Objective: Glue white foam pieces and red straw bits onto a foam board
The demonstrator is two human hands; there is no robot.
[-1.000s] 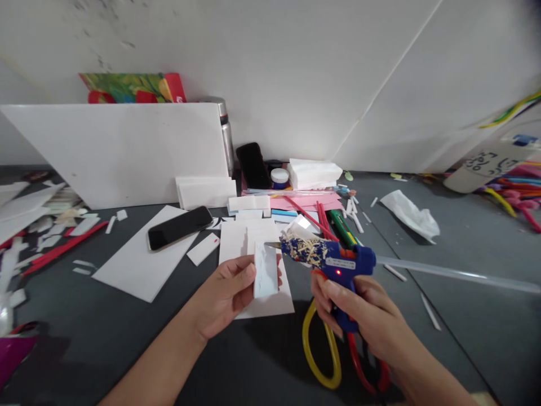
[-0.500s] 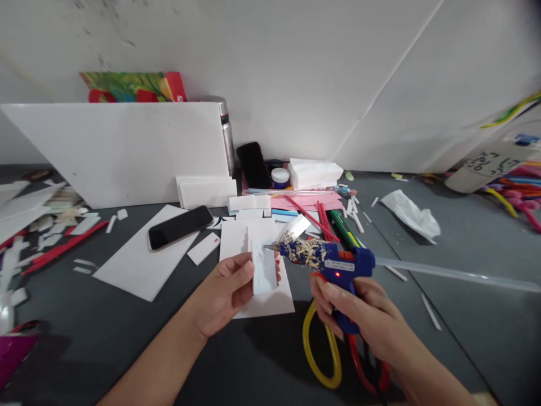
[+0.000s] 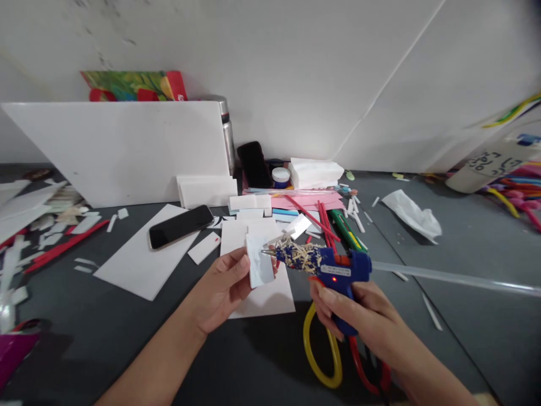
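Note:
My left hand (image 3: 222, 290) pinches a small white foam piece (image 3: 259, 262) upright above a white sheet (image 3: 264, 296) on the dark table. A blue hot glue gun (image 3: 325, 265) sits in my right hand (image 3: 359, 316), its red light on and a clear glue stick (image 3: 456, 277) trailing out the back to the right. The metal nozzle touches the upper part of the foam piece. Dried glue and scraps coat the gun's barrel.
Yellow and red scissors (image 3: 327, 361) lie under my right hand. A black phone (image 3: 180, 226) rests on a white sheet at left. White boards lean against the wall. Red sticks, foam offcuts, pink paper (image 3: 308, 201), a crumpled tissue (image 3: 412, 214) and coloured pipe cleaners (image 3: 515, 194) clutter the table.
The glue gun has moved left, and its nozzle now reaches further across the foam piece. My left hand has shifted the piece slightly left and up.

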